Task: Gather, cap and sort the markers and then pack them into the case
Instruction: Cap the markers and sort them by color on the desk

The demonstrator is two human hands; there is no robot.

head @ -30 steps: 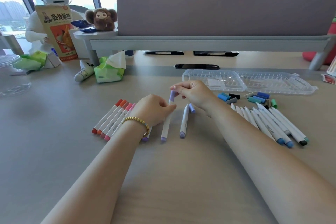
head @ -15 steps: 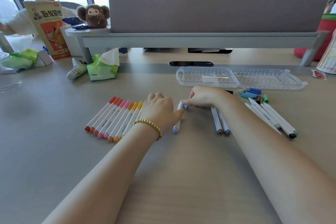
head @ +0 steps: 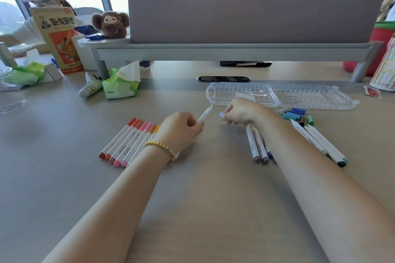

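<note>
The left hand (head: 179,132) grips a white marker (head: 204,114) by its lower end, tip pointing up toward the open clear case (head: 277,96). The right hand (head: 240,111) pinches a pale purple cap (head: 222,114) just beside that tip, not touching.

Your left hand (head: 181,129) grips one uncapped white marker (head: 204,114), tip angled up toward the case. Your right hand (head: 240,111) pinches a pale lilac cap (head: 222,114) just beside it, apart. Capped red-to-orange markers (head: 128,142) lie side by side at left. The clear case (head: 277,96) lies open beyond; loose caps (head: 294,115) sit near it.
</note>
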